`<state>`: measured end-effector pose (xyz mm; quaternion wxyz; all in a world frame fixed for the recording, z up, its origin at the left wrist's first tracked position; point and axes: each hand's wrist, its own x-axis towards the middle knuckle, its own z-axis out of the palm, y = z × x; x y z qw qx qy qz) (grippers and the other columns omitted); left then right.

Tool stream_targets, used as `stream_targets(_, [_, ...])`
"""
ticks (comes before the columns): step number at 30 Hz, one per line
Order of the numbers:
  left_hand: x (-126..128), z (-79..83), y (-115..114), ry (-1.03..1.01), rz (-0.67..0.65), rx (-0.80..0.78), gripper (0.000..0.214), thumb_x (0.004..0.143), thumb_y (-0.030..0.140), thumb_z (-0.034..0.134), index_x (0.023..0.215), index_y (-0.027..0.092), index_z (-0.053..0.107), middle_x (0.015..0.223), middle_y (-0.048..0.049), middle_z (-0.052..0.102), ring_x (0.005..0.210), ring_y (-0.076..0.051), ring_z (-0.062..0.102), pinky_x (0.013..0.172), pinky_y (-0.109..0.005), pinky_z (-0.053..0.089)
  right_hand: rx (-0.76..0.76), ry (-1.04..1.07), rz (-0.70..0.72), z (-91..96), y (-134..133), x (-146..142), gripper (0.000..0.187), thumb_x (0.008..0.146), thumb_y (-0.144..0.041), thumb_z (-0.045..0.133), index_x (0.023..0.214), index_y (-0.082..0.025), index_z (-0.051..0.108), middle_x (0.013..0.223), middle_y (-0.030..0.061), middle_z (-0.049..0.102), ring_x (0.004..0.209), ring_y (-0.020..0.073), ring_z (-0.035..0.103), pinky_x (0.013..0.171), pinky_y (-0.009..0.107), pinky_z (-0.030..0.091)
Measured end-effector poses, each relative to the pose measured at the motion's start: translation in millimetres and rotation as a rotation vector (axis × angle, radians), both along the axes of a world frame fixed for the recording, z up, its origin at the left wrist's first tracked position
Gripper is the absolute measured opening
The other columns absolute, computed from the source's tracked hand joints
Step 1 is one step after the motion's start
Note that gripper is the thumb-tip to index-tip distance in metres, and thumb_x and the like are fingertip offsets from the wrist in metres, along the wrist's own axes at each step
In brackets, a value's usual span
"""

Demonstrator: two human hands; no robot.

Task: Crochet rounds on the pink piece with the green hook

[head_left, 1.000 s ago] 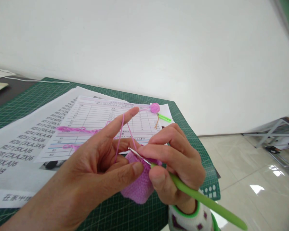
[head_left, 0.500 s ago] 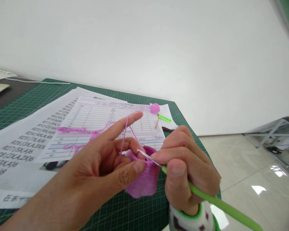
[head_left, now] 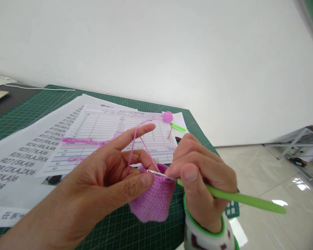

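Between my hands is a pink crocheted piece (head_left: 152,201), cup-shaped, its rim facing up. My left hand (head_left: 112,177) pinches that rim between thumb and fingers, with the index finger stretched out. Pink yarn (head_left: 131,149) loops over this finger and runs down to the rim. In my right hand (head_left: 205,177) is a crochet hook (head_left: 240,197) with a thick green handle, held near its metal shaft. The hook's silver tip lies across the rim beside my left thumb, close to the yarn. Whether the tip has caught a loop is too small to tell.
Printed sheets (head_left: 80,126) lie on a green cutting mat (head_left: 125,229). A small pink yarn ball (head_left: 168,117) and a bright green tool (head_left: 177,127) sit at the far side. Loose pink yarn (head_left: 77,140) lies left. A white wall stands behind; tiled floor is right.
The crocheted piece has tipped and shows more of its side. My right hand has turned the hook flatter, its tip moving slightly down and left. The left index finger stays raised.
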<state>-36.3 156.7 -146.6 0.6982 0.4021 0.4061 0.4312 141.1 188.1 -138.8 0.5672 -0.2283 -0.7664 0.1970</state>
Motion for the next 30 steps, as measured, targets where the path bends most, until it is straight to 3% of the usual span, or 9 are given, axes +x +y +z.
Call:
stream_targets(6, [0.6, 1.4, -0.3, -0.003, 0.006, 0.011, 0.070, 0.077, 0.036, 0.080, 0.138, 0.049, 0.048, 0.078, 0.0039, 0.067, 0.063, -0.015, 0.052, 0.052, -0.023, 0.042, -0.106, -0.010, 0.100, 2.3, 2.8, 10.1, 0.035, 0.098, -0.029, 0.051, 0.071, -0.014, 0.067, 0.064, -0.0001, 0.061, 0.061, 0.0091, 0.052, 0.058, 0.030, 0.044])
stream_targets(15, [3.7, 0.8, 1.5, 0.030, 0.044, 0.021, 0.070, 0.076, 0.037, 0.080, 0.139, 0.047, 0.049, 0.073, 0.0031, 0.067, 0.061, -0.014, 0.052, 0.052, -0.023, 0.042, -0.094, -0.020, 0.209, 3.9, 4.4, 15.7, 0.027, 0.095, -0.020, 0.053, 0.081, -0.011, 0.074, 0.066, 0.0030, 0.065, 0.062, 0.0102, 0.055, 0.058, 0.030, 0.044])
stream_targets(20, [3.2, -0.7, -3.1, 0.057, 0.048, 0.038, 0.071, 0.076, 0.038, 0.080, 0.138, 0.049, 0.048, 0.072, 0.0037, 0.066, 0.065, -0.016, 0.056, 0.053, -0.024, 0.043, -0.075, -0.056, 0.158, 1.8, 4.1, 17.6, 0.024, 0.095, -0.019, 0.053, 0.084, -0.015, 0.073, 0.067, 0.0025, 0.066, 0.062, 0.0110, 0.055, 0.057, 0.030, 0.045])
stream_targets(24, [8.7, 0.6, -0.8, 0.047, 0.099, 0.065, 0.074, 0.076, 0.033, 0.080, 0.141, 0.044, 0.045, 0.070, 0.0037, 0.066, 0.057, -0.014, 0.053, 0.049, -0.022, 0.042, -0.024, -0.114, 0.131, 4.0, 3.1, 16.7, 0.023, 0.091, -0.012, 0.053, 0.075, -0.011, 0.070, 0.064, 0.0034, 0.064, 0.061, 0.0107, 0.053, 0.055, 0.029, 0.044])
stream_targets(30, [10.6, 5.0, 0.1, 0.217, 0.228, 0.090, 0.071, 0.076, 0.030, 0.076, 0.140, 0.040, 0.048, 0.073, 0.0028, 0.069, 0.058, -0.016, 0.057, 0.050, -0.025, 0.048, 0.099, -0.339, -0.083, 5.0, 1.8, 5.3, 0.032, 0.089, -0.010, 0.054, 0.058, -0.017, 0.051, 0.063, 0.0021, 0.060, 0.061, 0.0120, 0.048, 0.055, 0.032, 0.039])
